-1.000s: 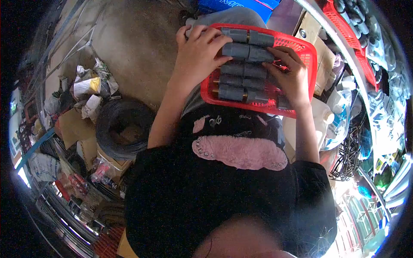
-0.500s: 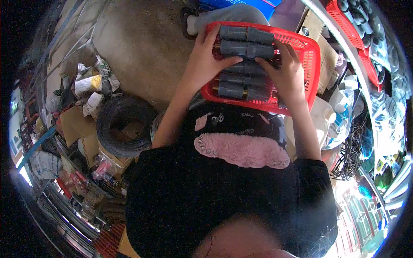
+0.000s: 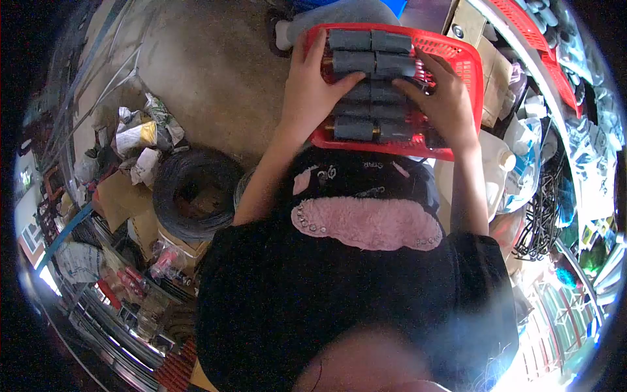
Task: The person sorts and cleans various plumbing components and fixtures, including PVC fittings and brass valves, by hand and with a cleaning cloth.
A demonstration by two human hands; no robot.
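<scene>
A red plastic basket (image 3: 479, 85) sits ahead of my body, with several rows of dark grey cylinders (image 3: 353, 63) lying end to end in pairs inside it. Narrow brass-coloured bits show at some cylinder ends. My left hand (image 3: 308, 91) grips the left end of the far rows, its thumb along the near side and its fingers at the outer end. On the opposite end, my right hand (image 3: 449, 101) curls round the cylinders, thumb inward and fingertips partly hidden. The nearer cylinders (image 3: 353, 129) lie below both thumbs.
A coil of dark wire (image 3: 166, 196) lies to the left, near crumpled packaging (image 3: 136, 135) and cardboard. To the right stand a whitish jug (image 3: 490, 171) and plastic bags. Another red basket (image 3: 522, 19) holds more grey pieces at the upper right. A person's leg (image 3: 346, 14) is beyond the basket.
The basket, cylinders and both hands appear slightly higher and a little left in view, as the camera view shifts. Both hands keep their places at the row ends.
</scene>
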